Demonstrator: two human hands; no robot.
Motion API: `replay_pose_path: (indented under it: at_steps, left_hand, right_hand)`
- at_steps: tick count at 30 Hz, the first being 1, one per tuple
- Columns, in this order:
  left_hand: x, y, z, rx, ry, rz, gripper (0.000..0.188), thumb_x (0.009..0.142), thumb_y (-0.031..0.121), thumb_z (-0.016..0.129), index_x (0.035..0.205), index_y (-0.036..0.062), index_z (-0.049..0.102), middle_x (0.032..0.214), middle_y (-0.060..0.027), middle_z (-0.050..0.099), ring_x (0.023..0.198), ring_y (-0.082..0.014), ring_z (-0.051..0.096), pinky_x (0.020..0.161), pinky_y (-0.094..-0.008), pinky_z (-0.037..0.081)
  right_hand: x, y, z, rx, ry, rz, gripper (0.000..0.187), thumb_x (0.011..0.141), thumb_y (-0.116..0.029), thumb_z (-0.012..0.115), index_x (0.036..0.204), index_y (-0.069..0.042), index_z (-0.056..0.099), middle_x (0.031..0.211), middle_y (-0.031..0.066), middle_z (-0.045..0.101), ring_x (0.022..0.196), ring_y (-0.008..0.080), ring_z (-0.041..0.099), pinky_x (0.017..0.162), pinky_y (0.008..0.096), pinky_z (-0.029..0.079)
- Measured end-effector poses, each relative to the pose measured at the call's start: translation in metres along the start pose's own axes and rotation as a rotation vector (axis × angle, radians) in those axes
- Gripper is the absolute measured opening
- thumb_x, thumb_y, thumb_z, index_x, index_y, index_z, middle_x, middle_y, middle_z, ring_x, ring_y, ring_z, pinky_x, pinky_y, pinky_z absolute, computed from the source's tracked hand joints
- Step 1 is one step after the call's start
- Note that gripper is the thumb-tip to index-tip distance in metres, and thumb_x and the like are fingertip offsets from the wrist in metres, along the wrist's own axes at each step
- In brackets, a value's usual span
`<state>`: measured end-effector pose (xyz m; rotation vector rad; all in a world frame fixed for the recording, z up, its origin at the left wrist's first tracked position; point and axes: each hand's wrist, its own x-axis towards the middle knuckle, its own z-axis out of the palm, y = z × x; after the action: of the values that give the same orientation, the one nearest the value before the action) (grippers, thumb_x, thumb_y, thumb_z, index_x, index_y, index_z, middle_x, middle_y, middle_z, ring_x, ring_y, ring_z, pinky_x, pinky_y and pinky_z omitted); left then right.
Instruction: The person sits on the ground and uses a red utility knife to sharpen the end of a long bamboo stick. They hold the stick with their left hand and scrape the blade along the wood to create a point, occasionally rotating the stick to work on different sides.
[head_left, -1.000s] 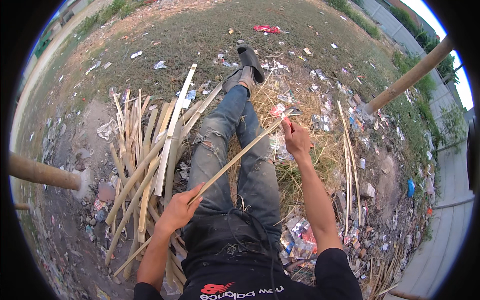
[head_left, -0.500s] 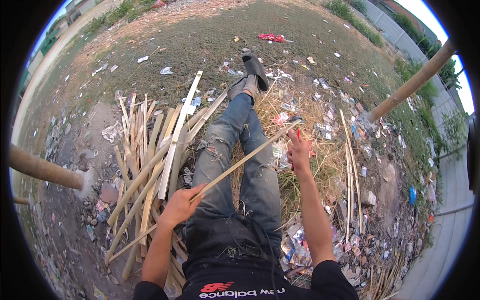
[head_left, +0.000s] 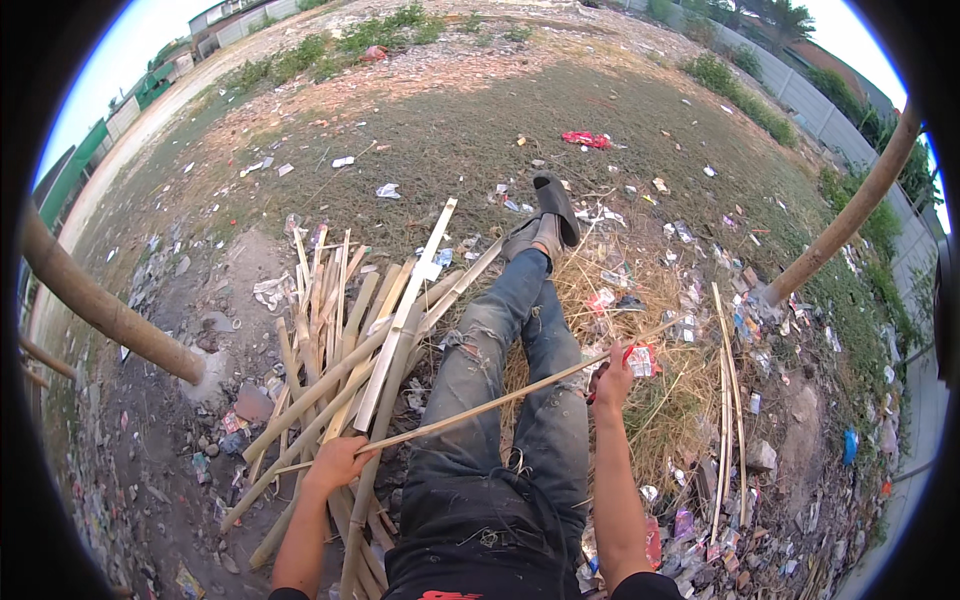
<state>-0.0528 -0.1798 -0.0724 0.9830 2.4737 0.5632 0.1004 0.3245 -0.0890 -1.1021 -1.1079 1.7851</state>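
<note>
A long, thin bamboo strip (head_left: 480, 409) slants across my thighs, rising to the right. My left hand (head_left: 338, 463) is closed around it toward its lower end, over the edge of the bamboo pile. Up by my right knee, my right hand (head_left: 612, 382) is closed on a small red tool (head_left: 628, 353); its kind is mostly hidden by the fingers. The strip passes right at the fingertips of this hand, and its far end sticks out beyond them. My legs in torn jeans (head_left: 458, 385) stretch forward, crossed at the ankles, with a dark slipper (head_left: 557, 208) showing.
A heap of split bamboo pieces (head_left: 318, 415) lies left of my legs. Several thin strips (head_left: 730, 400) lie on the right. Thick poles stand at the left (head_left: 120, 310) and right (head_left: 850, 215). Dry straw (head_left: 665, 410) and scattered litter cover the ground nearby.
The view has tilted up. My right hand has drawn back toward me along the strip, and my left hand has moved down and outward. The strip now lies at a flatter slant.
</note>
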Motion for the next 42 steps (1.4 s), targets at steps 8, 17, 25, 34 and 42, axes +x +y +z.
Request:
replay_pose_path:
  at_steps: [8, 17, 25, 34, 42]
  left_hand:
    - [-0.009, -0.016, 0.046, 0.103, 0.116, -0.098, 0.037, 0.102, 0.042, 0.066, 0.094, 0.0058, 0.063, 0.081, -0.0252, 0.070, 0.083, -0.0498, 0.069, 0.073, -0.0614, 0.052]
    - [-0.002, 0.013, 0.041, 0.114, 0.109, -0.124, 0.036, 0.104, 0.037, 0.065, 0.092, 0.0037, 0.061, 0.079, -0.0263, 0.070, 0.081, -0.0505, 0.069, 0.071, -0.0619, 0.052]
    - [0.013, 0.018, 0.039, 0.119, 0.111, -0.054, 0.036, 0.104, 0.037, 0.064, 0.093, 0.0034, 0.062, 0.077, -0.0272, 0.069, 0.079, -0.0505, 0.069, 0.069, -0.0614, 0.053]
    - [0.021, 0.031, 0.036, 0.098, 0.038, -0.103, 0.040, 0.106, 0.040, 0.062, 0.093, 0.0019, 0.062, 0.076, -0.0293, 0.067, 0.078, -0.0529, 0.066, 0.069, -0.0624, 0.050]
    - [0.027, 0.037, 0.025, 0.153, -0.017, -0.127, 0.039, 0.106, 0.042, 0.061, 0.097, 0.0038, 0.063, 0.080, -0.0285, 0.070, 0.082, -0.0525, 0.069, 0.072, -0.0630, 0.053]
  right_hand:
    - [-0.005, 0.021, 0.002, -0.550, -0.269, -0.095, 0.045, 0.110, -0.053, 0.054, 0.110, -0.009, 0.050, 0.071, -0.0012, 0.049, 0.051, 0.0072, 0.043, 0.045, 0.0269, 0.034]
    - [-0.031, 0.037, 0.008, -0.595, -0.432, -0.010, 0.041, 0.114, -0.042, 0.048, 0.111, -0.005, 0.064, 0.085, 0.0068, 0.065, 0.072, 0.0159, 0.062, 0.068, 0.0352, 0.049]
    - [-0.046, 0.049, 0.007, -0.878, -0.337, -0.297, 0.050, 0.113, -0.043, 0.050, 0.096, 0.001, 0.066, 0.077, 0.0215, 0.065, 0.073, 0.0362, 0.064, 0.070, 0.0454, 0.049]
    - [-0.058, 0.053, 0.015, -0.964, -0.318, -0.290, 0.051, 0.113, -0.042, 0.048, 0.097, 0.003, 0.066, 0.081, 0.0269, 0.067, 0.077, 0.0473, 0.065, 0.071, 0.0516, 0.048]
    - [-0.035, 0.052, 0.027, -0.890, -0.268, -0.348, 0.053, 0.114, -0.044, 0.047, 0.099, 0.003, 0.064, 0.076, 0.0245, 0.062, 0.071, 0.0422, 0.059, 0.070, 0.0488, 0.046]
